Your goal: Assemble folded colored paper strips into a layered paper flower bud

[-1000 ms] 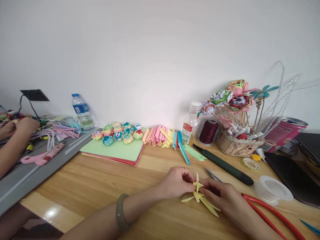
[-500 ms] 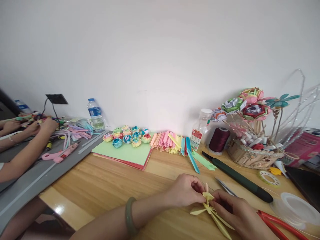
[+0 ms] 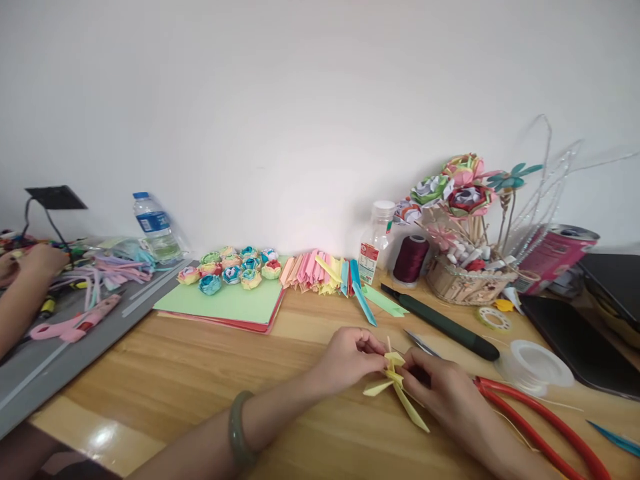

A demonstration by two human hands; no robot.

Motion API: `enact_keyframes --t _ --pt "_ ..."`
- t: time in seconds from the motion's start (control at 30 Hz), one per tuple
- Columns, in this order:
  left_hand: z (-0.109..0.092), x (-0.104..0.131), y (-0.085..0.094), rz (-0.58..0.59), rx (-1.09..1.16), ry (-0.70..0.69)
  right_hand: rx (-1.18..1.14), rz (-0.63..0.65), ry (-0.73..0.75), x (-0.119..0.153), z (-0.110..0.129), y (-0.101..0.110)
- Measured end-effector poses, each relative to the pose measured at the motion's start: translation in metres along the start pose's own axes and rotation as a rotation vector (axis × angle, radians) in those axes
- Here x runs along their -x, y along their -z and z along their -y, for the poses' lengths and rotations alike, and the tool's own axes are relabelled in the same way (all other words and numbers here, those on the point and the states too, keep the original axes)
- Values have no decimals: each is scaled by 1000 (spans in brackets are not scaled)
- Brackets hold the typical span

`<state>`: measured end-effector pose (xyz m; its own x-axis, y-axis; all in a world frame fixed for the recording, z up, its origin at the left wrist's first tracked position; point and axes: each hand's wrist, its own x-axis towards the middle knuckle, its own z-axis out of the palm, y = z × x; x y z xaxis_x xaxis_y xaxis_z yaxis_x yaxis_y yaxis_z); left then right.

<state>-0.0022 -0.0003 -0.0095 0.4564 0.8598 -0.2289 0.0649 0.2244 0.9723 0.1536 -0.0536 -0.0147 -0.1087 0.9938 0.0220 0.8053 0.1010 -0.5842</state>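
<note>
Between my two hands is a bundle of folded yellow paper strips (image 3: 395,379), pinched near its middle, with several strips splaying down and to the left. My left hand (image 3: 353,357), a green bangle on its wrist, grips the bundle's upper left side between thumb and fingers. From the right, my right hand (image 3: 440,387) holds the same bundle with bent fingers; its fingertips are partly hidden behind the paper. A thin pale thread or stick end shows above the bundle. Beside my right hand lie red-handled scissors or pliers (image 3: 545,427) and a metal blade tip (image 3: 420,341).
Paper flowers (image 3: 231,275) sit on green paper (image 3: 220,303). Beside them are folded paper strips (image 3: 317,272), a bottle (image 3: 377,243), a purple thread spool (image 3: 411,260) and a dark green tool (image 3: 440,323). A flower basket (image 3: 470,277) stands right; a co-worker's hand (image 3: 43,260) is at left.
My view has turned right, so everything sits further left in the picture. Both hands keep hold of the yellow paper strips, whose lower ends have shifted slightly. More of the red handles shows.
</note>
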Motion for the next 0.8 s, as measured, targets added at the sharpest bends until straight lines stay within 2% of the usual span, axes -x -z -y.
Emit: enact_keyframes --t 0.17,0.3,0.53,0.7,0.8 --pt "2 1 2 -16 -3 -85 50 -81 -15 2 3 2" --pt "-1 4 2 33 -53 -144 55 -150 28 3 4 5" --pt "-9 9 3 106 332 33 -198 -173 126 6 3 9" --pt "-11 10 4 133 463 113 -229 -224 195 6 5 10" --pt "-10 10 3 189 435 114 -194 -246 241 5 5 11"
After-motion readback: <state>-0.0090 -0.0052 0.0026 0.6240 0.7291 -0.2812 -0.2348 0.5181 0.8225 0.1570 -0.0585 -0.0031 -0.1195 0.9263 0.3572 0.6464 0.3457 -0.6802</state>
